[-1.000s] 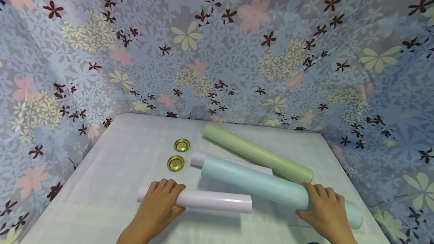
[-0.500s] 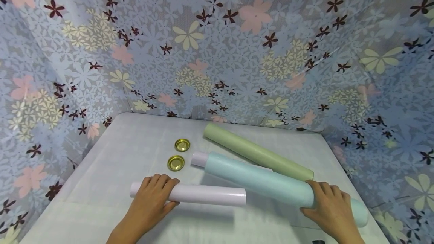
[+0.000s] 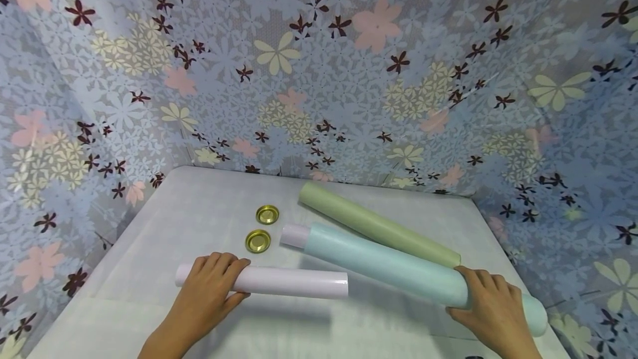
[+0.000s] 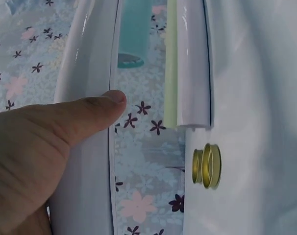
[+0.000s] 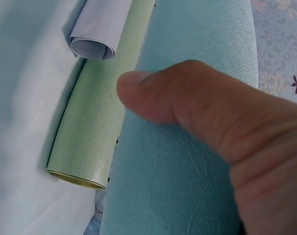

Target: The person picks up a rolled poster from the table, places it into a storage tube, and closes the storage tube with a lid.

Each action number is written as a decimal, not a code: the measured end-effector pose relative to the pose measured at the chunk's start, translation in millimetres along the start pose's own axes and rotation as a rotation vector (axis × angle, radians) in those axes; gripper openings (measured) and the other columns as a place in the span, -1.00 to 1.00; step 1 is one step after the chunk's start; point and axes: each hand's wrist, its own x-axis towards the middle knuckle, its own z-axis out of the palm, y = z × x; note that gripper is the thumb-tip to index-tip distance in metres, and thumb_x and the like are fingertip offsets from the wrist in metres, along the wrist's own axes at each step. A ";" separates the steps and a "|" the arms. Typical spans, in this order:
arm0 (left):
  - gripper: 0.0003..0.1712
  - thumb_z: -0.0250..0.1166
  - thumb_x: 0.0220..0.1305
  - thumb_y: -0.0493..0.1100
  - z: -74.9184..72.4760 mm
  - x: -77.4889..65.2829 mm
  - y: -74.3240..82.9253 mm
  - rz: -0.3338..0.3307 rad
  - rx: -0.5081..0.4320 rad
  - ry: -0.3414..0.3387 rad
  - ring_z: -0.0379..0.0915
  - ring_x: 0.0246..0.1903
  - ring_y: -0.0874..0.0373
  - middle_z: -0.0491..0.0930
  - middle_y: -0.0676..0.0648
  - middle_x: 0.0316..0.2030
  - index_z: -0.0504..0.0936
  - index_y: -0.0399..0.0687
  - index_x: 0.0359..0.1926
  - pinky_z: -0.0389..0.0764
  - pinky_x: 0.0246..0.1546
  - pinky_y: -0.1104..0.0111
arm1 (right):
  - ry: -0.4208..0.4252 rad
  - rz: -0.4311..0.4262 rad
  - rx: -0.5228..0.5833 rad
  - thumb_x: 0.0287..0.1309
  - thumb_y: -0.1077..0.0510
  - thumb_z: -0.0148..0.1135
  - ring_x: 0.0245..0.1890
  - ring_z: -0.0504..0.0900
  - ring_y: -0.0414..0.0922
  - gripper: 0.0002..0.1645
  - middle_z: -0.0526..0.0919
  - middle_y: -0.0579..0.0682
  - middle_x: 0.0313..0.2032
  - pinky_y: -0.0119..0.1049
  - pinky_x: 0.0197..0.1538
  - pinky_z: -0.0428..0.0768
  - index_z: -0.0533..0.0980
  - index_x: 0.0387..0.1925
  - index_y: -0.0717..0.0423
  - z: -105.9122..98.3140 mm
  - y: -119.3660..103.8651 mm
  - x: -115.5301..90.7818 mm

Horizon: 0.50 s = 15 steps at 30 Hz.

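My left hand grips a glossy white paper roll, held above the table with a shadow beneath it. In the left wrist view the thumb presses along that roll's side. To the right, my right hand grips a thick light blue tube near its right end. The blue tube's left end slants away, over a second white paper roll, hiding most of it. Behind lies a green tube; the right wrist view shows its gold-rimmed end. The two held things are apart.
Two shallow gold metal lids lie on the white-covered table, beyond the left hand. A small dark object is cut off at the bottom edge. Flowered cloth hangs behind the table and at both sides.
The left hand has moved left and slightly away with its white roll. The right hand and blue tube have shifted a little right, baring more of the second white roll's left end.
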 end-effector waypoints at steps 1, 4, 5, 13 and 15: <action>-0.28 0.56 -0.32 0.14 -0.9 -0.4 -1.3 -0.001 0.004 -0.002 0.44 -0.18 0.11 0.53 0.07 -0.25 0.53 0.05 -0.06 0.43 -0.18 0.20 | 0.002 -0.001 0.000 -0.57 -0.13 0.60 -0.15 0.45 0.27 0.02 0.56 0.27 -0.08 0.25 -0.16 0.30 0.42 0.09 0.09 -0.2 0.7 -0.1; -0.28 0.55 -0.30 0.14 -2.8 -1.8 -4.8 -0.007 0.005 -0.016 0.45 -0.17 0.10 0.53 0.06 -0.23 0.53 0.04 -0.03 0.43 -0.16 0.18 | 0.016 -0.008 0.002 -0.58 -0.14 0.60 -0.15 0.45 0.26 0.02 0.56 0.26 -0.08 0.25 -0.17 0.30 0.42 0.08 0.08 -0.6 3.0 -0.4; -0.27 0.54 -0.29 0.14 -3.1 -2.3 -5.9 -0.009 0.005 -0.019 0.45 -0.16 0.09 0.54 0.05 -0.23 0.53 0.04 -0.03 0.43 -0.15 0.18 | 0.023 -0.011 0.002 -0.59 -0.14 0.60 -0.16 0.46 0.26 0.02 0.56 0.25 -0.08 0.25 -0.17 0.31 0.43 0.07 0.07 -0.8 3.4 -0.8; -0.28 0.55 -0.32 0.11 -5.1 -4.1 -13.5 0.007 -0.005 0.030 0.46 -0.19 0.06 0.55 0.03 -0.24 0.55 0.01 -0.04 0.42 -0.18 0.17 | -0.011 0.007 -0.001 -0.58 -0.15 0.60 -0.14 0.44 0.26 0.04 0.54 0.28 -0.07 0.27 -0.15 0.29 0.41 0.09 0.08 -4.9 6.7 1.8; -0.27 0.56 -0.33 0.10 -6.5 -4.2 -15.1 0.008 -0.003 0.030 0.46 -0.19 0.05 0.55 0.02 -0.23 0.55 0.00 -0.04 0.42 -0.19 0.16 | 0.000 0.001 -0.004 -0.60 -0.16 0.60 -0.14 0.44 0.26 0.04 0.54 0.28 -0.07 0.27 -0.15 0.29 0.42 0.08 0.08 -5.5 7.4 2.6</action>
